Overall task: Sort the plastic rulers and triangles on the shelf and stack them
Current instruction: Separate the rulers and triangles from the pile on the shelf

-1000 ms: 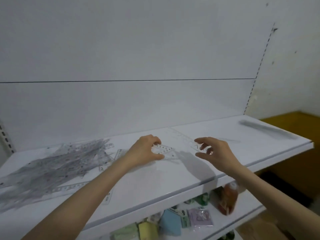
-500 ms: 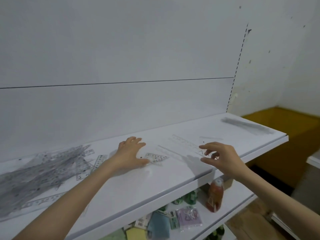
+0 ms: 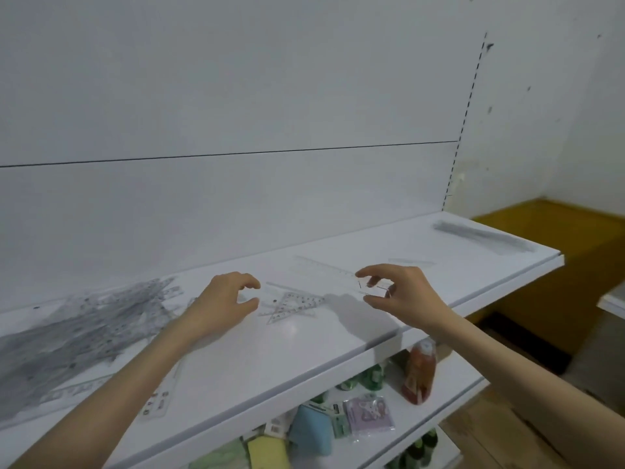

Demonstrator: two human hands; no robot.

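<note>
- Shelf (image 3: 304, 360), a long white board against a white wall panel, carries every piece of the task.
- A loose grey heap of clear plastic rulers and triangles (image 3: 77, 333) sprawls over the left end, unsorted. By its bulk, most of the job looks left to do.
- A neat grey stack of straight rulers (image 3: 483, 235) lies at the far right end, well apart from the heap. It appears to be the sorted part so far.
- The left hand (image 3: 226, 302) is low over the middle of the board, thumb and fingers curled in a loose C with a gap between them, holding nothing.
- The right hand (image 3: 406, 296) has thumb and forefinger narrowly apart at the near end of a long clear plastic ruler (image 3: 324, 267). Whether they grip it, or another clear piece, cannot be told.
- A small clear plastic triangle (image 3: 294, 302) lies flat between the two hands, just beside the left thumb, not yet stacked.
</note>
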